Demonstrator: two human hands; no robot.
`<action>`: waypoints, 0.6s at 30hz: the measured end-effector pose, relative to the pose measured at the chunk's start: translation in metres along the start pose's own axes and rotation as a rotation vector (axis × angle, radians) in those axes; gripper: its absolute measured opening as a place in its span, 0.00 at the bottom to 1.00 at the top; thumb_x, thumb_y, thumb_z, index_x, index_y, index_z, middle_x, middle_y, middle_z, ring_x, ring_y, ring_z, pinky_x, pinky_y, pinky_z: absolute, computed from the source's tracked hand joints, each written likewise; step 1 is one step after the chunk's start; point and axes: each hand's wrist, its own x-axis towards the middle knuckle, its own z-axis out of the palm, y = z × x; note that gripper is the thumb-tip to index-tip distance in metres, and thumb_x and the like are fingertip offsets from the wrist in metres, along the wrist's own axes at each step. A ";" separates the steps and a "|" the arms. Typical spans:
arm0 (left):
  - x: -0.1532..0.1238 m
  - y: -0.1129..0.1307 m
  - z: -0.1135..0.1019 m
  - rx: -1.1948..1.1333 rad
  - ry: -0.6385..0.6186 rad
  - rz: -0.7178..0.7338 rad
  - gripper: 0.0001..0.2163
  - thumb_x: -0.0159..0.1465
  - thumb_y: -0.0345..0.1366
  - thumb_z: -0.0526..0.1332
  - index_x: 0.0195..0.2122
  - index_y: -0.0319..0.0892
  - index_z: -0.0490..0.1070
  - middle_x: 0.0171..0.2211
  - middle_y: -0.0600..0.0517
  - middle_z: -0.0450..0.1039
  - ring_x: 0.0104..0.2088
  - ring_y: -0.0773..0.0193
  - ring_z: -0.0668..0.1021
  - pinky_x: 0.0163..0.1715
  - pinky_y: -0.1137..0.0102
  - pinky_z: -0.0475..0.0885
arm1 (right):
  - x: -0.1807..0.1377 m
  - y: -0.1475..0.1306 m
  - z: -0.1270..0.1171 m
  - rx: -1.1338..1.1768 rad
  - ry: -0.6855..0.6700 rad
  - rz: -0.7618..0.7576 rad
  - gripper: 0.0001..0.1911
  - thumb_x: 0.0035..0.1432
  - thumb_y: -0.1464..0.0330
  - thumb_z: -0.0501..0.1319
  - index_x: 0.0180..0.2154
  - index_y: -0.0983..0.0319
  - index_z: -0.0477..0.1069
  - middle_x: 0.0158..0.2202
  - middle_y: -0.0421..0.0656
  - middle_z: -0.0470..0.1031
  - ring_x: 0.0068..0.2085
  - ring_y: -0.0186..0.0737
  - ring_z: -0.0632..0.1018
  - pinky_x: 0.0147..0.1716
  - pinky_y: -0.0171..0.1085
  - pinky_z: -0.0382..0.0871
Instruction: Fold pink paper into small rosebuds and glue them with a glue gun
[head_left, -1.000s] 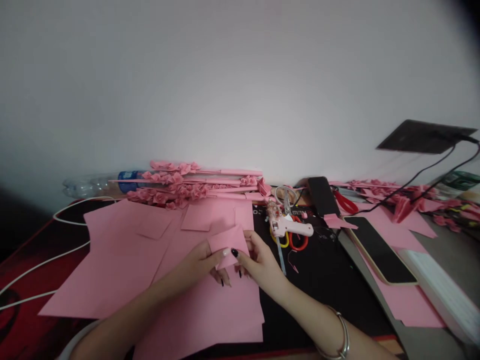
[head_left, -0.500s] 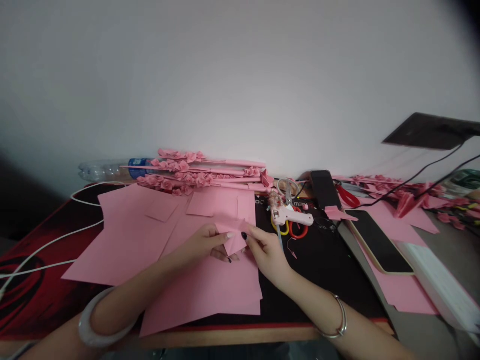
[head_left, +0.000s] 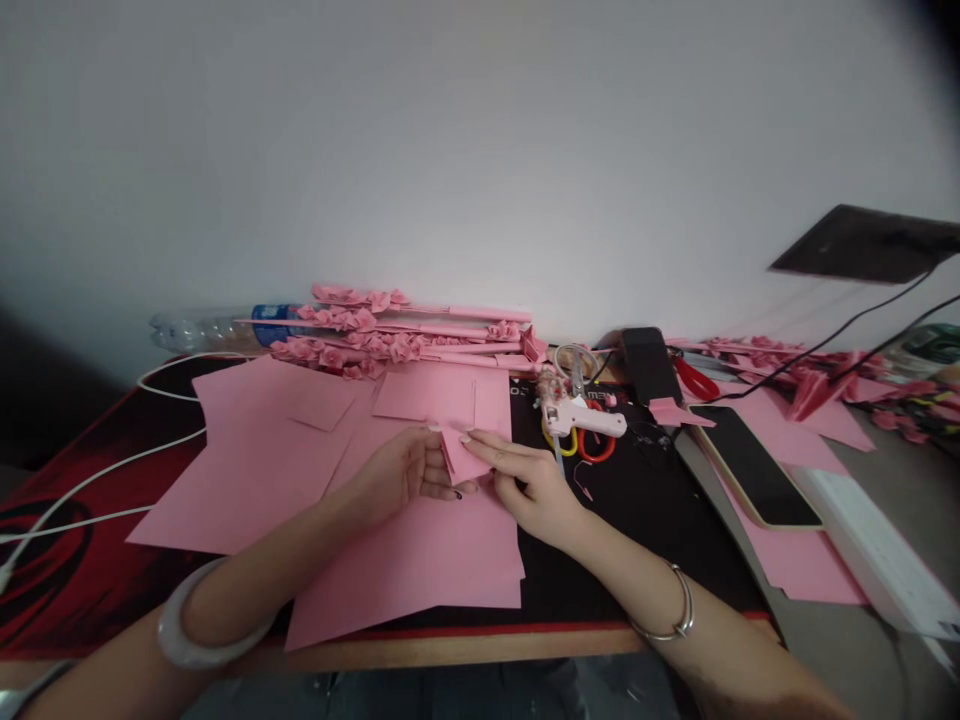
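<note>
Between my hands is a small folded piece of pink paper (head_left: pixel 466 462), held just over the larger sheets. My left hand (head_left: pixel 409 468) grips its left side, with some fingers curled underneath. From the right, my right hand (head_left: pixel 531 487) presses its fingertips on the paper's upper face; its thumb is partly hidden. Large pink paper sheets (head_left: pixel 420 570) lie below on the desk mat. Just behind my hands rests a smaller pink rectangle (head_left: pixel 420 395).
Bundled pink paper flowers (head_left: pixel 390 345) lie by the wall beside a plastic bottle (head_left: pixel 196 330). Right of my hands are a glue gun (head_left: pixel 581 418) and scissors (head_left: pixel 598 445). Phones (head_left: pixel 757 465), a white box-shaped item (head_left: pixel 874 545) and a dark overhanging panel (head_left: pixel 862 245) are farther right.
The small paper has been turned and folded narrower. My right hand's fingers have moved from its edge onto its face, and my left thumb has shifted up to its top left corner.
</note>
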 end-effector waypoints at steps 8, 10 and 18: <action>-0.001 -0.003 -0.001 0.316 -0.010 0.115 0.11 0.55 0.36 0.68 0.37 0.37 0.75 0.31 0.50 0.78 0.32 0.63 0.79 0.34 0.72 0.72 | 0.002 -0.001 -0.001 0.043 -0.021 0.032 0.24 0.58 0.77 0.52 0.55 0.63 0.68 0.57 0.49 0.70 0.57 0.45 0.71 0.57 0.47 0.65; -0.001 -0.003 -0.001 0.354 0.005 0.117 0.10 0.56 0.36 0.67 0.37 0.37 0.76 0.31 0.50 0.79 0.32 0.63 0.79 0.35 0.71 0.73 | 0.002 0.001 0.000 0.029 0.057 0.130 0.19 0.61 0.74 0.52 0.52 0.62 0.71 0.52 0.49 0.75 0.49 0.43 0.77 0.49 0.43 0.71; 0.004 -0.008 -0.007 0.399 -0.016 0.091 0.11 0.59 0.41 0.64 0.37 0.37 0.74 0.32 0.48 0.79 0.32 0.62 0.80 0.38 0.67 0.74 | 0.005 0.010 0.005 0.184 0.016 0.391 0.15 0.61 0.63 0.55 0.24 0.62 0.64 0.18 0.35 0.62 0.20 0.30 0.62 0.21 0.30 0.57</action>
